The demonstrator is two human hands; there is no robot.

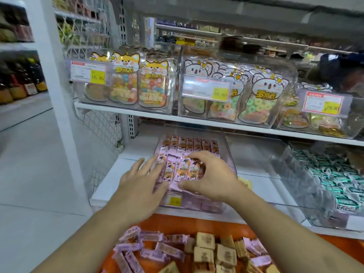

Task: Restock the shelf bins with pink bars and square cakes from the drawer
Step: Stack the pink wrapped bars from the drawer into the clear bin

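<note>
The small pink-wrapped snack bars (pixel 178 170) sit in a clear plastic shelf bin (pixel 229 154) on the lower white shelf (pixel 110 186), a neat row standing at the back and a looser layer in front. The right hand (pixel 210 176) hovers over that front layer with its fingers (pixel 199 156) curled down onto a few bars, thumb low at the near edge, seemingly gripping them. The left hand (pixel 141 182) lies flat against the bars' left side, fingers straight and spread.

To do this well, the flat hand should likely act as a stop while the other presses the bars into even rows, so nothing slides over the low front wall.

Below, the orange drawer (pixel 197 223) holds more loose pink bars (pixel 149 245) mixed with tan square cakes (pixel 204 241). Just right of the pink bin is a clear empty-looking bin (pixel 256 154), then one of green-wrapped sweets (pixel 334 180). The upper shelf carries clear bins of animal-shaped candy pouches (pixel 126 83).
</note>
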